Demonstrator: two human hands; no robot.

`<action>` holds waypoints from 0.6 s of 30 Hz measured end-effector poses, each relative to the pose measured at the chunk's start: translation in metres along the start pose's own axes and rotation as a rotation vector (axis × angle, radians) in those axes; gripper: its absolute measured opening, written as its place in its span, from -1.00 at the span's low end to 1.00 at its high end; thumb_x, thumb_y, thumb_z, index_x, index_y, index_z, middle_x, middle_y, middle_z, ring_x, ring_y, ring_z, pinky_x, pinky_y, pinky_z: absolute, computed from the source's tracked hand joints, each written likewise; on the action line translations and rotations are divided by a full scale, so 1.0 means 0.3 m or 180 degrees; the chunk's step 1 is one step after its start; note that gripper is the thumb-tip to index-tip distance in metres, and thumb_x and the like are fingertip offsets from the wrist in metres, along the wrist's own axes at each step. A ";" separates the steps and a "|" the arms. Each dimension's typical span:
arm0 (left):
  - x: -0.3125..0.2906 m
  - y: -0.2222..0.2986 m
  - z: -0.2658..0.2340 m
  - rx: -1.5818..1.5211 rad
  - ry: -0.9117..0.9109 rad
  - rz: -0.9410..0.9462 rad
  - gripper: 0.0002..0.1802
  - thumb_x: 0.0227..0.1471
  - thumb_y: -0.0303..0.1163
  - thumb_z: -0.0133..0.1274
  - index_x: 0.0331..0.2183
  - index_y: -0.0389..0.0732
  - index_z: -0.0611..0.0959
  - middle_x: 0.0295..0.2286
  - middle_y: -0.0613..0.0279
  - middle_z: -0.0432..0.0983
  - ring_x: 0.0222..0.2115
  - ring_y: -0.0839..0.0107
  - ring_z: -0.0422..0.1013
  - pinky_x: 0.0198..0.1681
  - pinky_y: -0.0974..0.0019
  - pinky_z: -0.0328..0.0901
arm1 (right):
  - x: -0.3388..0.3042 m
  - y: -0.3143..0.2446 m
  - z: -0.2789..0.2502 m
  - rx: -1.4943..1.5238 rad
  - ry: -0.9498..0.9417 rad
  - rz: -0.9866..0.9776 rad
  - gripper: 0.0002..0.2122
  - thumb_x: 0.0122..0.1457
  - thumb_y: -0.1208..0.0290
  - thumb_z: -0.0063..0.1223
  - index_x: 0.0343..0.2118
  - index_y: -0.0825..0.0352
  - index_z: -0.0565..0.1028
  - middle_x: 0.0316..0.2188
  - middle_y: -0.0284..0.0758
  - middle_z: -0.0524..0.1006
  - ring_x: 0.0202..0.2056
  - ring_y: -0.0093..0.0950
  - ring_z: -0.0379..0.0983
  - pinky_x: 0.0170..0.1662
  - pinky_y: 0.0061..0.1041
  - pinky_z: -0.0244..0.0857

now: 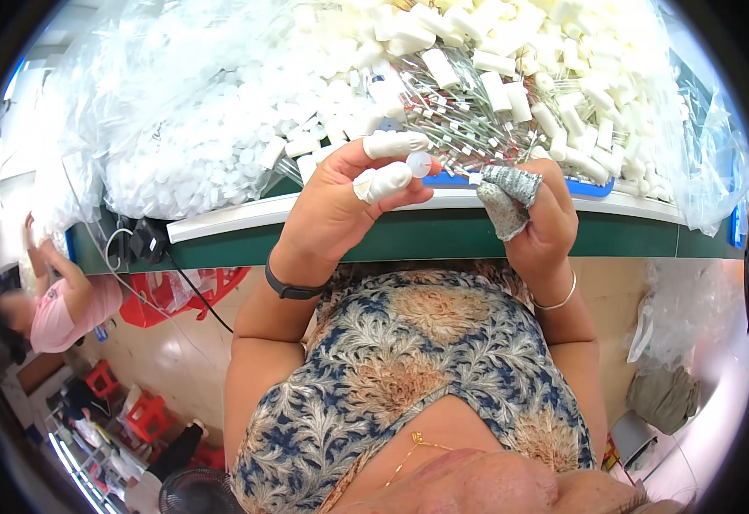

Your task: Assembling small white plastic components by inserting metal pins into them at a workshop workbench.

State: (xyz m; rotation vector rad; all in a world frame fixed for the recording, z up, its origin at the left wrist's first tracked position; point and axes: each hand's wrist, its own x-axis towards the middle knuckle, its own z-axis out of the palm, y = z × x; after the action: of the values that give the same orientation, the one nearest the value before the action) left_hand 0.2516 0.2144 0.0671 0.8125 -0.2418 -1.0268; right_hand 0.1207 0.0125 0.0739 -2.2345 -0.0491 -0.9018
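Note:
My left hand has white covers on its thumb and forefinger. Those two fingertips pinch a small translucent white plastic cap, round in shape, just above the table edge. My right hand wears grey cloth covers on its thumb and forefinger, closed together. A small white plug-like tip sticks out from between them, pointing at the cap; the rest of that piece is hidden. The two hands are a short gap apart. Behind them lies a bundle of thin metal-legged parts with red and white ends.
Translucent caps heap up on the left under clear plastic film. White cylindrical pieces are piled at right around a blue tray. A black plug adapter with cables hangs at the table edge. Another person sits far left.

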 end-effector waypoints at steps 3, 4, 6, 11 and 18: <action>-0.003 -0.004 0.030 0.0553 0.0159 0.0155 -0.62 0.14 -0.49 0.12 0.02 -0.26 0.56 -0.13 0.03 0.57 -0.11 0.35 0.51 0.00 0.21 0.45 | 0.014 -0.003 -0.015 -0.0218 -0.0131 -0.0327 -0.77 -0.10 0.50 0.40 -0.37 0.39 0.56 -0.43 -0.29 0.50 -0.43 -0.32 0.40 -0.35 -0.40 0.25; -0.002 -0.004 0.038 0.0551 0.0158 0.0151 -0.62 0.14 -0.49 0.12 0.02 -0.26 0.56 -0.13 0.03 0.57 -0.11 0.35 0.51 0.00 0.21 0.45 | 0.015 0.000 -0.020 -0.0329 -0.0157 -0.0490 -0.76 -0.13 0.50 0.39 -0.39 0.39 0.55 -0.42 -0.29 0.51 -0.43 -0.31 0.40 -0.34 -0.39 0.24; -0.003 -0.007 0.047 0.0756 0.0190 0.0296 -0.63 0.10 -0.53 0.19 -0.02 -0.29 0.59 -0.15 0.15 0.59 -0.13 0.42 0.50 0.00 0.30 0.43 | 0.020 0.000 -0.034 -0.0447 -0.0193 -0.0640 -0.76 -0.15 0.51 0.38 -0.40 0.39 0.54 -0.42 -0.29 0.51 -0.43 -0.30 0.40 -0.34 -0.37 0.24; -0.008 -0.024 0.050 0.1288 0.0164 0.0541 -0.65 0.13 -0.50 0.15 -0.03 -0.31 0.58 -0.15 0.10 0.59 -0.13 0.37 0.51 -0.01 0.24 0.45 | 0.008 -0.002 -0.052 -0.0627 -0.0417 -0.0805 -0.78 -0.07 0.49 0.37 -0.40 0.43 0.54 -0.41 -0.24 0.52 -0.44 -0.28 0.38 -0.36 -0.35 0.23; 0.000 -0.048 0.053 0.0995 0.0009 0.0018 -0.67 0.11 -0.49 0.19 -0.05 -0.29 0.61 -0.22 0.21 0.62 -0.24 0.49 0.52 -0.12 0.40 0.42 | 0.032 0.010 -0.037 -0.0317 -0.0536 -0.0836 -0.79 -0.13 0.55 0.28 -0.40 0.47 0.52 -0.39 -0.21 0.53 -0.42 -0.25 0.40 -0.33 -0.32 0.25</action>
State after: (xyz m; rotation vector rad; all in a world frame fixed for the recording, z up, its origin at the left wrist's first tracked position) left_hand 0.2334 0.2030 0.0681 1.0944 -0.4088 -0.9955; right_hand 0.1222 0.0010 0.0836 -2.4313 -0.3912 -0.8652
